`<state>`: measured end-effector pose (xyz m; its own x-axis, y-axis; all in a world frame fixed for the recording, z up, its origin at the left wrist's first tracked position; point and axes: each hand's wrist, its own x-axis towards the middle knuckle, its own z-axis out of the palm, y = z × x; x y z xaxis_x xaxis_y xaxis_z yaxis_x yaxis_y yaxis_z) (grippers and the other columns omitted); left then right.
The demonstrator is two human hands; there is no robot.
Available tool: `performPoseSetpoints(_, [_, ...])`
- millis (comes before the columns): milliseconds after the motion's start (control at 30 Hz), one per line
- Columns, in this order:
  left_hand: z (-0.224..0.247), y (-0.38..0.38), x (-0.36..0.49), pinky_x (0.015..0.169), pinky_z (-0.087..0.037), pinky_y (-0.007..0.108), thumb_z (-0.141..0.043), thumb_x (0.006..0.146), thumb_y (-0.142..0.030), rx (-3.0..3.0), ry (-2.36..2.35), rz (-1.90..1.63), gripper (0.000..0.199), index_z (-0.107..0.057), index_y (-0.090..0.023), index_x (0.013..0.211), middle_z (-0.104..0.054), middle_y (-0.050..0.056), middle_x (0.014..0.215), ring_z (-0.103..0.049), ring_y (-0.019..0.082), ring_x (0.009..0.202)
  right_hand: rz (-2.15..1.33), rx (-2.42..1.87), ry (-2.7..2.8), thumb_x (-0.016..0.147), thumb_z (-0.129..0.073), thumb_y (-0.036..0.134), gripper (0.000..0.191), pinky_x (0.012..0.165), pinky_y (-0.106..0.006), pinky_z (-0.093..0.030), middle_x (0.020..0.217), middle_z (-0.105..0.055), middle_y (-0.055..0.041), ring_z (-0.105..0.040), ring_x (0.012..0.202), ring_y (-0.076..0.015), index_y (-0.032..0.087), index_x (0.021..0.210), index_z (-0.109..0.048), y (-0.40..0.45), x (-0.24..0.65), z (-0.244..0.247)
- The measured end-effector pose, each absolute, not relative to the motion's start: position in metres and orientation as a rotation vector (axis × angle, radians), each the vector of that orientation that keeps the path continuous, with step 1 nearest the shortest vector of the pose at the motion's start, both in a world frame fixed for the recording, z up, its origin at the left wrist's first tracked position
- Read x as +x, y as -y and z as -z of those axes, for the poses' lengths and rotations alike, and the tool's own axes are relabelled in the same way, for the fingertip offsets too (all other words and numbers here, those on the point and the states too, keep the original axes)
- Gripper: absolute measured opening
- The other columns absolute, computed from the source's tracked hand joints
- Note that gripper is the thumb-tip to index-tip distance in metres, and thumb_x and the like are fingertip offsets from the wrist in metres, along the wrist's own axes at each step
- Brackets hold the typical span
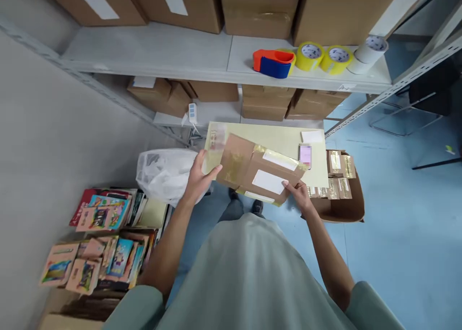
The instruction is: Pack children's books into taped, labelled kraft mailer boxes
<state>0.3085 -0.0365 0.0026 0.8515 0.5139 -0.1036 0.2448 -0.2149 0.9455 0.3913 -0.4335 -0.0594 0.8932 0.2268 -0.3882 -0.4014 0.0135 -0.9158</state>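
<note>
The left hand (200, 177) and right hand (300, 196) grip opposite ends of a flat, taped cardboard parcel (260, 171), tilted above the near edge of the pale, smooth surface (269, 136). Near the surface's right edge lies a phone (305, 155); just right, an open carton (355, 202) of parcels, with blue floor (404, 214) beyond. A crumpled plastic bag (164, 173) sits left.

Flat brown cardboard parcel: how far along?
The parcel is taped and white-labelled, so sealing looks done. In hand: left hand and right hand hold it at opposite ends. Remaining, probably: stowing it with smaller taped brown parcels in the open cardboard box.
</note>
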Motion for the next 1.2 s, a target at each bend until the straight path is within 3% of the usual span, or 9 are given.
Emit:
performPoseSetpoints(100, [0.01,0.017,0.347,0.131,-0.049,0.053,-0.099,0.073,-0.066,1.812,-0.442,0.004,0.101,-0.062,-0.025,0.157,-0.07,0.018,0.158,-0.058,0.04,0.158,-0.488,-1.564,-0.093,0.071,-0.103,0.068,0.055,0.099,-0.05,-0.068,0.11,-0.088,-0.0054,-0.082,0.105,-0.0345,0.027,0.104,-0.086,0.433,0.407,0.055])
performPoseSetpoints(200, [0.026,0.004,0.379,0.117,-0.06,0.053,-0.1,0.065,-0.072,1.755,-0.404,0.106,0.088,-0.076,-0.021,0.133,-0.083,0.017,0.134,-0.075,0.04,0.133,-0.464,-1.63,-0.08,0.073,-0.099,0.075,0.057,0.094,-0.049,-0.068,0.107,-0.088,-0.0068,-0.082,0.101,-0.0347,0.026,0.099,-0.084,0.422,0.422,0.05])
performPoseSetpoints(333, [0.045,-0.008,0.407,0.107,-0.064,0.053,-0.098,0.061,-0.08,1.727,-0.402,0.105,0.07,-0.082,-0.021,0.094,-0.088,0.013,0.107,-0.082,0.039,0.11,-0.395,-1.787,-0.11,0.073,-0.092,0.084,0.064,0.09,-0.051,-0.068,0.1,-0.088,-0.0103,-0.082,0.1,-0.0379,0.025,0.096,-0.08,0.407,0.443,0.045])
performPoseSetpoints(433, [0.053,-0.013,0.42,0.103,-0.066,0.051,-0.097,0.063,-0.08,1.752,-0.388,0.08,0.064,-0.083,-0.022,0.087,-0.088,0.01,0.101,-0.082,0.037,0.104,-0.363,-1.939,-0.111,0.077,-0.087,0.087,0.065,0.098,-0.056,-0.067,0.102,-0.087,-0.0134,-0.082,0.106,-0.0406,0.025,0.096,-0.077,0.4,0.457,0.045])
performPoseSetpoints(667, [0.07,-0.017,0.434,0.114,-0.063,0.052,-0.088,0.081,-0.073,1.741,-0.276,0.044,0.053,-0.085,-0.022,0.094,-0.088,0.011,0.113,-0.081,0.035,0.116,-0.277,-1.938,-0.093,0.088,-0.077,0.085,0.073,0.13,-0.061,-0.051,0.145,-0.076,-0.0148,-0.068,0.143,-0.0359,0.028,0.132,-0.07,0.374,0.472,0.056])
performPoseSetpoints(767, [0.078,-0.015,0.436,0.126,-0.056,0.051,-0.081,0.092,-0.058,1.703,-0.206,-0.014,0.045,-0.084,-0.02,0.116,-0.083,0.015,0.137,-0.076,0.033,0.134,-0.287,-1.95,-0.093,0.087,-0.08,0.079,0.079,0.134,-0.062,-0.046,0.152,-0.071,-0.0143,-0.063,0.149,-0.0364,0.029,0.146,-0.065,0.367,0.48,0.06])
performPoseSetpoints(900, [0.087,-0.007,0.441,0.134,-0.048,0.05,-0.077,0.091,-0.036,1.718,-0.153,-0.054,0.055,-0.073,-0.019,0.143,-0.074,0.015,0.153,-0.067,0.031,0.149,-0.386,-1.937,-0.04,0.088,-0.083,0.071,0.083,0.134,-0.064,-0.046,0.151,-0.072,-0.0155,-0.065,0.147,-0.0382,0.028,0.156,-0.062,0.365,0.497,0.063])
performPoseSetpoints(1067, [0.097,0.014,0.451,0.127,-0.055,0.049,-0.07,0.086,-0.022,1.773,-0.162,-0.044,0.061,-0.07,-0.022,0.148,-0.074,0.012,0.152,-0.068,0.031,0.147,-0.496,-1.938,0.039,0.085,-0.086,0.068,0.092,0.132,-0.064,-0.049,0.15,-0.072,-0.0158,-0.066,0.146,-0.0402,0.027,0.161,-0.057,0.364,0.512,0.069])
performPoseSetpoints(1200, [0.105,0.031,0.46,0.115,-0.063,0.048,-0.072,0.085,-0.025,1.744,-0.286,-0.003,0.071,-0.066,-0.026,0.156,-0.068,0.015,0.161,-0.067,0.033,0.147,-0.552,-1.929,0.101,0.089,-0.079,0.068,0.079,0.133,-0.063,-0.048,0.157,-0.067,-0.0162,-0.065,0.147,-0.038,0.026,0.154,-0.061,0.368,0.515,0.076])
